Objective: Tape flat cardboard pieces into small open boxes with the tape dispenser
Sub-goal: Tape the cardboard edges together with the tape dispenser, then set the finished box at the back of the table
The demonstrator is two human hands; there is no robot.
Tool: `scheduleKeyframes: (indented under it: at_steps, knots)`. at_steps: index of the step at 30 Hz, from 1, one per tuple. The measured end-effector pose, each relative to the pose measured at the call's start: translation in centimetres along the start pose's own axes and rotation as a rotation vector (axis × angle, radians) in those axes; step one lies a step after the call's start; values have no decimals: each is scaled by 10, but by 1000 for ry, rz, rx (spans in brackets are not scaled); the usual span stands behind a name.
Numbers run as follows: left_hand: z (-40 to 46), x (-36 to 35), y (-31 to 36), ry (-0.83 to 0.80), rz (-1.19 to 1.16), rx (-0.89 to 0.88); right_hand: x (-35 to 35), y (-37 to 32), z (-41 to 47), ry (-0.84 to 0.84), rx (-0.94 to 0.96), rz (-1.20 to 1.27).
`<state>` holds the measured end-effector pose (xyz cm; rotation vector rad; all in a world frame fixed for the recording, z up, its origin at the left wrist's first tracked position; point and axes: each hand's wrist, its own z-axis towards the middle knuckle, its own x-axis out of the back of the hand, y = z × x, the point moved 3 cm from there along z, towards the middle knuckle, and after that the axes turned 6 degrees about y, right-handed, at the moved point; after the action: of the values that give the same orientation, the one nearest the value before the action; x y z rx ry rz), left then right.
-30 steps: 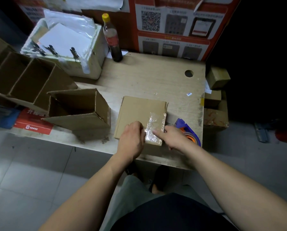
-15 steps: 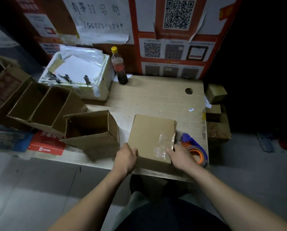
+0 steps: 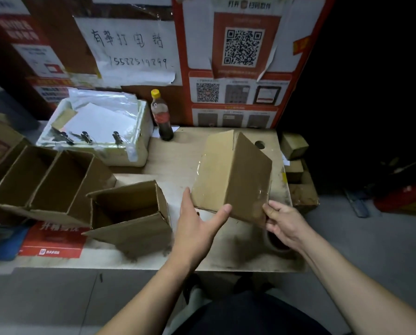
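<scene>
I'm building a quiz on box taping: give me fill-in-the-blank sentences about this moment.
1. The right hand pinches the near corner of the taped ____ box.
2. The left hand is ____, with its fingers straight beside that box.
3. The bottle by the white foam box has a ____ cap.

Missing words: cardboard; open; yellow

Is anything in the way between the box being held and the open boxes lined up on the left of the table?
Nothing visible blocks it. The taped box is raised over the table, right hand pinching its near corner, left hand open at its lower edge. Bare tabletop lies between it and the nearest open box.
</scene>
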<state>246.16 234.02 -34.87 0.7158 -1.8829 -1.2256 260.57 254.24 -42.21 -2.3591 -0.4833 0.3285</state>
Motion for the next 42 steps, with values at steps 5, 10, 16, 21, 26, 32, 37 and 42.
scheduleKeyframes:
  at_steps: [5,10,16,21,26,32,37,42]
  knots:
    - [9,-6,7,176,333,-288,-31,-20,-26,88,316,-503]
    - [2,-23,-1,110,606,-743,-64,-19,-49,-248,196,83]
    - [28,-7,-5,-16,470,-494,-14,-32,-12,-161,134,168]
    - [70,10,-13,-139,158,147,-5,-37,-9,-173,166,112]
    - [73,6,-15,-20,244,34,-14,-41,-14,101,423,-284]
    - [97,-4,-21,102,426,-198,-27,-41,-5,-34,336,-408]
    - [104,-14,-52,12,270,-11,-36,-24,30,7,317,-581]
    - [115,-33,-82,-65,199,111,-53,-20,59,-22,270,-477]
